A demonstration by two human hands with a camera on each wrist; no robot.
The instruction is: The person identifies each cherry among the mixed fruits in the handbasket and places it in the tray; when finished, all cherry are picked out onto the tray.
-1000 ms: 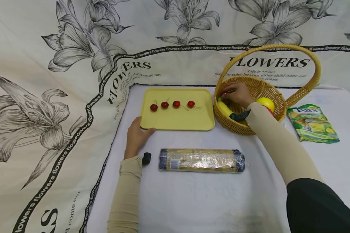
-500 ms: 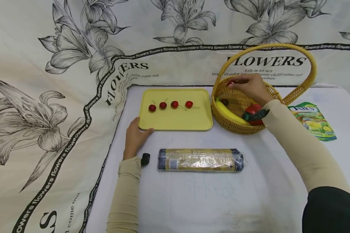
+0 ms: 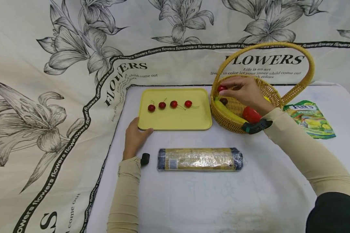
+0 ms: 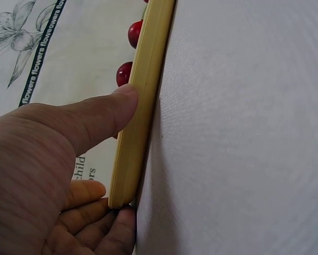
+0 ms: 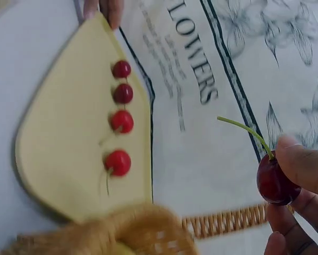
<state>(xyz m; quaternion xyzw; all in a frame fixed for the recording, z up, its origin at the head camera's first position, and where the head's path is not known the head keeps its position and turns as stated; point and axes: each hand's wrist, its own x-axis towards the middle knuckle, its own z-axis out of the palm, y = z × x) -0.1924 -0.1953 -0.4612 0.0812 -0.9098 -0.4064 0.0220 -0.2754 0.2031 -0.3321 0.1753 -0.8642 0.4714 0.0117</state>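
My right hand (image 3: 246, 92) pinches a dark red cherry (image 5: 275, 180) between thumb and fingers, its green stem pointing up and away. It is above the left part of a wicker basket (image 3: 223, 119). Inside the basket lie a banana (image 3: 228, 111), a red fruit (image 3: 251, 114) and a small dark round thing (image 3: 224, 101). A yellow tray (image 3: 175, 121) carries several cherries in a row. At its near left corner my left hand (image 3: 135, 137) grips it, thumb (image 4: 103, 117) on the rim and fingers curled round the corner.
In front of the tray lies a plastic-wrapped roll (image 3: 199, 159) with dark blue ends. A green FOX'S bag (image 3: 312, 121) is right of the basket. The tall basket handle (image 3: 310, 64) arches over the right hand. A flower-print cloth (image 3: 180, 19) covers the back.
My right hand has come up out of the basket with the cherry, then shifted slightly left and down. The left hand stays on the tray corner.
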